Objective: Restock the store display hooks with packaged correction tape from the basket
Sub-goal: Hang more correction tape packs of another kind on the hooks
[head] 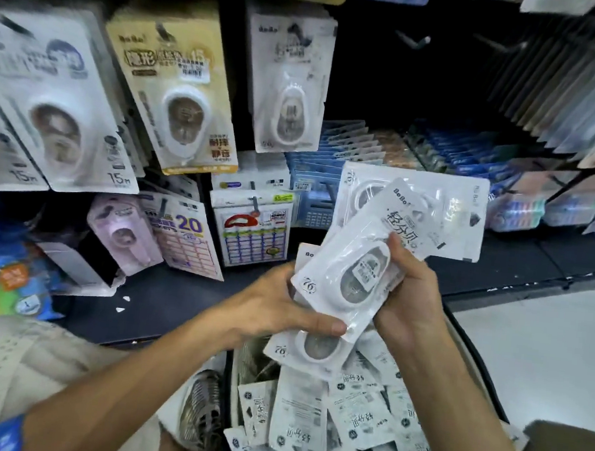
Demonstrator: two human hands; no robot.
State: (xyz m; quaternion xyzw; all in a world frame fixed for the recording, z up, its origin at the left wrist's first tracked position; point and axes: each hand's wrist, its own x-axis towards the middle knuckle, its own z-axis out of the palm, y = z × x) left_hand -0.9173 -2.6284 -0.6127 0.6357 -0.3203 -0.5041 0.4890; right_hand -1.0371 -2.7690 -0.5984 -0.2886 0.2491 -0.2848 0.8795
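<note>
The top correction tape pack [366, 254] held over the basket reads "BoBo", "轻分贝" and "76"; the pack under it [307, 347] also shows "76". Two hanging white packs [62, 105] read "15m". The hanging beige pack [178, 91] reads "BoBo" and "静音". A lower sticker pack [186, 235] shows "20".

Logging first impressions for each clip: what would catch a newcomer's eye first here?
The fan of white correction tape packs at centre, gripped between the left hand and the right hand. Below them, a basket heaped with more packs. Upper left, larger carded tapes hang on the display.
</note>
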